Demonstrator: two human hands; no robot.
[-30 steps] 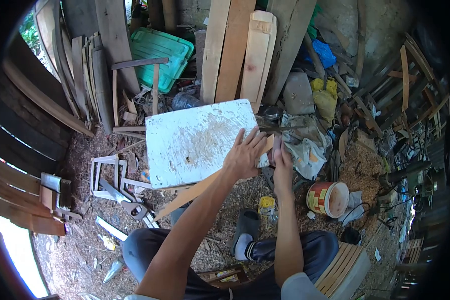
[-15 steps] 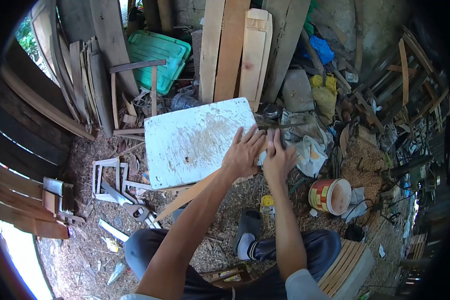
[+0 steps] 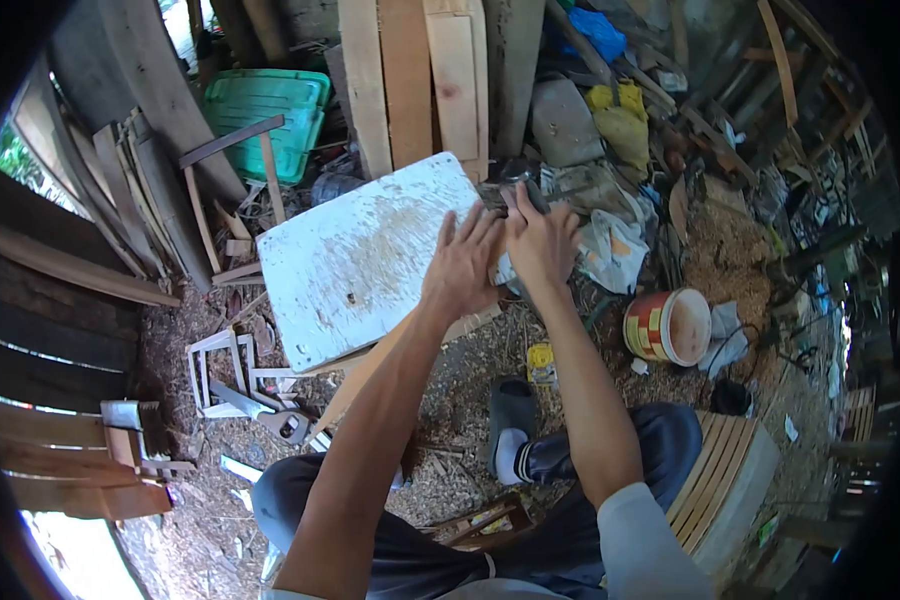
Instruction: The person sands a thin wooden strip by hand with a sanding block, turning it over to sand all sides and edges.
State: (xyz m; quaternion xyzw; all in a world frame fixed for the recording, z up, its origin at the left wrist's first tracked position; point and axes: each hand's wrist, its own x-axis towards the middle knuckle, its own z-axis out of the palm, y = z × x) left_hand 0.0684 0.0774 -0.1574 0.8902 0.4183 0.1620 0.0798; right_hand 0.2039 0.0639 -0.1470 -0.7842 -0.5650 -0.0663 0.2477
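Note:
A scuffed white board lies before me, tilted in view. A thin wooden strip runs beneath my left forearm towards the board's right edge. My left hand presses down at that edge over the strip's far end, its fingers spread and its thumb hidden. Right beside it, my right hand is closed with the index finger stretched forward along a dark tool. My fingers cover most of that tool, so its kind cannot be made out.
Planks lean at the back beside a green plastic lid. A handsaw and white frames lie on the shavings-covered ground at left. At right stand a paint bucket and a slatted wooden piece.
My view has shifted, and the board appears further up and left. Both hands show slightly higher in view, still close together at the board's right edge.

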